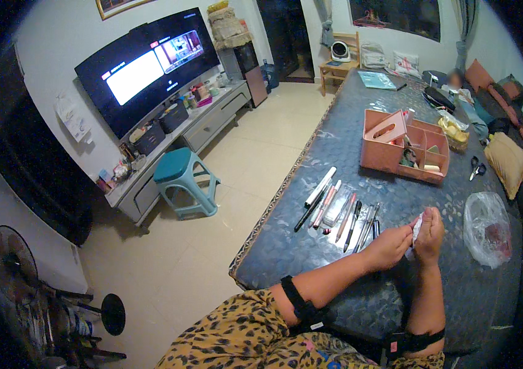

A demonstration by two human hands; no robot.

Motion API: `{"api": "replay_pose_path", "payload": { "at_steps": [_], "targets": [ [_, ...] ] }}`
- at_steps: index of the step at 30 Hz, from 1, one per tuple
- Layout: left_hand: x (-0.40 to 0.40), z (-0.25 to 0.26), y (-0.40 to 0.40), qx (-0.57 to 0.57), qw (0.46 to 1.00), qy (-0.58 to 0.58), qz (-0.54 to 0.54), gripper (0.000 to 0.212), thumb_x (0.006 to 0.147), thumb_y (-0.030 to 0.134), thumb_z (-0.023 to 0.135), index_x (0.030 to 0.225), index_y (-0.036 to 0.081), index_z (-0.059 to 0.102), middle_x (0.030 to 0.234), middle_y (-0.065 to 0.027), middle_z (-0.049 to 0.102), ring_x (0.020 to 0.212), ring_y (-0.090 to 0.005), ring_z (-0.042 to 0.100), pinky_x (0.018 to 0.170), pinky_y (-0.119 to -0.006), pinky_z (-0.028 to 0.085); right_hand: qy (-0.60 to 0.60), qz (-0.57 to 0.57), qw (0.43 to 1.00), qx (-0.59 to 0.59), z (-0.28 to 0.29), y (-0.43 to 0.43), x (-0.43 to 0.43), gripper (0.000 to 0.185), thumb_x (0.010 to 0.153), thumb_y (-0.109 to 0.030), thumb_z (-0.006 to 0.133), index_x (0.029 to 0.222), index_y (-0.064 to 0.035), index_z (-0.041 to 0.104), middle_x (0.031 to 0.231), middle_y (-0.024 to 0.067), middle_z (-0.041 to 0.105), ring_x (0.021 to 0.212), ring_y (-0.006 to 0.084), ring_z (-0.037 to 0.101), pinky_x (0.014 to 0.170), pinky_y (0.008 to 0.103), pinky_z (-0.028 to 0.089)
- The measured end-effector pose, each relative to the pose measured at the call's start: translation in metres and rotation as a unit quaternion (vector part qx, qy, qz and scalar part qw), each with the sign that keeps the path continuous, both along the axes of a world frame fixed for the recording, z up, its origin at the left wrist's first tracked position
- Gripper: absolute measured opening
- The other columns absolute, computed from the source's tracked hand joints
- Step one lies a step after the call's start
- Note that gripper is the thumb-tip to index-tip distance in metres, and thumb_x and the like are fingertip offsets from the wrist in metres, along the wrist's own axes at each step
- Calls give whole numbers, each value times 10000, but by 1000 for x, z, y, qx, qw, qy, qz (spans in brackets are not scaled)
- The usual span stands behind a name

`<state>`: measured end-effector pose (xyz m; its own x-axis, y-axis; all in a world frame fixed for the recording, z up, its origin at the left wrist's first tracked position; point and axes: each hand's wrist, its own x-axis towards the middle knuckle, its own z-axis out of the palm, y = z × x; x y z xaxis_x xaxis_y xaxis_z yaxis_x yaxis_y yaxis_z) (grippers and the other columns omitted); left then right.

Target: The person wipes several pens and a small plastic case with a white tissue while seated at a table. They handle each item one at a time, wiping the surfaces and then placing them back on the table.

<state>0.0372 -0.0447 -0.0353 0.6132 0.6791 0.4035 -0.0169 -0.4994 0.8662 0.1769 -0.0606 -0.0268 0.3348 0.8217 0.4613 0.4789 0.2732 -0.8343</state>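
Note:
My left hand (388,246) and my right hand (429,237) meet over the near right part of the table (284,240), with a crumpled white tissue (417,229) pressed between them. Both hands' fingers are closed around it. Left of them lies a row of pens and markers, among them a white marker (320,187), a black pen (353,226) and a brown pencil (345,219). A clear plastic case (335,207) lies among the pens. Beyond them stands a pink desk organizer (381,154) with a tissue compartment and small items inside.
At the right lie a clear plastic bag (487,230) and black-handled scissors (476,168). Behind the organizer are a yellow package (453,131) and a black pouch (438,99). A person (460,92) is by the sofa at the far right. A blue stool (185,180) stands left of the table.

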Motion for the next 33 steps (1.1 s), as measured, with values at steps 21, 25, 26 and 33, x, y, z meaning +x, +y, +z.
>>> {"api": "replay_pose_path", "payload": {
  "at_steps": [21,25,26,33],
  "targets": [
    [-5,14,1,-11,1000,17,-22,288,928,227,371,967,17,564,939,-204,604,900,-391,564,813,-414,440,453,142,878,-63,25,-13,-25,423,984,-354,344,892,6,544,699,116,606,642,238,618,655,350,519],
    [-21,24,5,-275,959,46,-46,282,944,300,408,836,81,550,641,-37,524,526,-168,504,472,-291,405,534,116,837,21,37,-16,-8,429,991,-367,294,968,24,468,1008,245,587,905,335,612,830,430,502],
    [-25,27,7,-327,944,6,-50,289,951,314,412,834,88,550,616,-11,504,485,-125,468,432,-251,367,565,104,818,29,38,-16,-2,416,993,-362,280,1000,24,434,1068,268,554,977,362,582,880,455,479],
    [-32,40,12,-480,837,-213,-156,360,990,286,333,815,30,516,557,-24,462,418,-113,410,388,-223,335,664,138,735,-8,28,-8,-2,377,996,-309,273,1092,42,373,1164,311,480,1085,429,526,949,510,445]
  ]
}}
